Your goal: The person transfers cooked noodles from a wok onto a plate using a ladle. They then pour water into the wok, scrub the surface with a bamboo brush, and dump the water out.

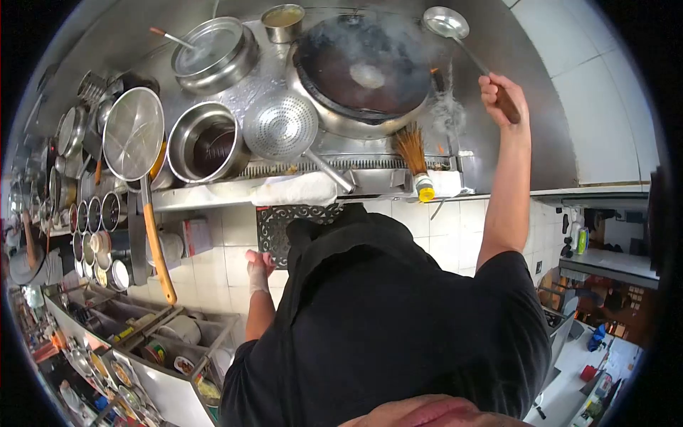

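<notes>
My right hand (504, 99) is wrapped round the wooden handle of a ladle (447, 23), raised to the right of the wok (334, 75). The ladle's metal bowl hangs beyond the wok's right rim, apart from it. Smoke or steam rises from the dark wok, and a pale patch shows on its inner surface. My left hand (260, 263) is low beside my body, below the stove edge, with its fingers curled in; nothing shows in it. A perforated skimmer (281, 127) lies left of the wok, its handle reaching over the stove's front.
A pot of dark liquid (183, 146), a lidded pot (212, 60) and a small metal container (283, 32) stand left of the wok. A bamboo brush (410, 151) rests at the front edge. A wire strainer (134, 135) juts out at the left. A flame shows by the wok.
</notes>
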The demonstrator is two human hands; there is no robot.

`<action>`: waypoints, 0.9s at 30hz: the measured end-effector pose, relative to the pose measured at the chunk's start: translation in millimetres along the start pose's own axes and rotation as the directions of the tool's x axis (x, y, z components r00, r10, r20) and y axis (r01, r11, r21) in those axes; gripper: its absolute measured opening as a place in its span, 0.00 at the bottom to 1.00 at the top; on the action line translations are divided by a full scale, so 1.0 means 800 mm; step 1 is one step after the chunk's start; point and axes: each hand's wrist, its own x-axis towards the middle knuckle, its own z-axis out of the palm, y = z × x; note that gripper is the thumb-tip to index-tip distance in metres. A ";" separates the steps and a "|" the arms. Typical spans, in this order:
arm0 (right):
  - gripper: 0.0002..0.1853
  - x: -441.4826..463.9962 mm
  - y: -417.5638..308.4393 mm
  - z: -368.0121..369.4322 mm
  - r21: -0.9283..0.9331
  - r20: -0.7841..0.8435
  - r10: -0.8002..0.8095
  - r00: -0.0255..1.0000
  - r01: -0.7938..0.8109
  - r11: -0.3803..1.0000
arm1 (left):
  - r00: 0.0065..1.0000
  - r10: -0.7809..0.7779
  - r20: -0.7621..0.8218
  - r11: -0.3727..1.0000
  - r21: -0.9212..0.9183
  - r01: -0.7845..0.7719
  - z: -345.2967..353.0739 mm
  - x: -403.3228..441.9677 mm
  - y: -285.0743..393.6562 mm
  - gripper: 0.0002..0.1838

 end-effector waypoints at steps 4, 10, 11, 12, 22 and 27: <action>0.24 -0.019 0.052 0.053 -0.344 -0.142 -0.070 0.987 0.017 0.939 | 0.999 0.006 -0.045 0.990 -0.143 -0.012 0.000 0.001 -0.014 0.10; 0.34 -0.017 0.106 0.112 -0.654 -0.025 -0.186 0.982 0.125 0.746 | 0.975 -0.170 -0.144 0.953 -0.276 0.125 -0.020 -0.053 -0.036 0.09; 0.35 -0.012 0.115 0.121 -0.700 0.026 -0.233 0.972 0.184 0.690 | 0.969 -0.164 -0.186 0.960 -0.257 0.113 -0.027 -0.063 -0.043 0.09; 0.36 -0.005 0.124 0.129 -0.717 0.039 -0.266 0.963 0.212 0.664 | 0.960 -0.159 -0.229 0.966 -0.237 0.103 -0.037 -0.075 -0.051 0.09; 0.35 0.099 0.176 0.319 -0.635 0.256 -0.085 0.963 0.234 0.736 | 0.983 -0.063 -0.172 0.871 -0.490 -0.030 -0.068 -0.130 -0.102 0.10; 0.07 0.233 0.238 0.447 -0.602 0.473 -0.014 0.881 0.335 0.725 | 0.945 -0.026 -0.327 0.846 -0.511 -0.153 -0.042 -0.168 -0.101 0.09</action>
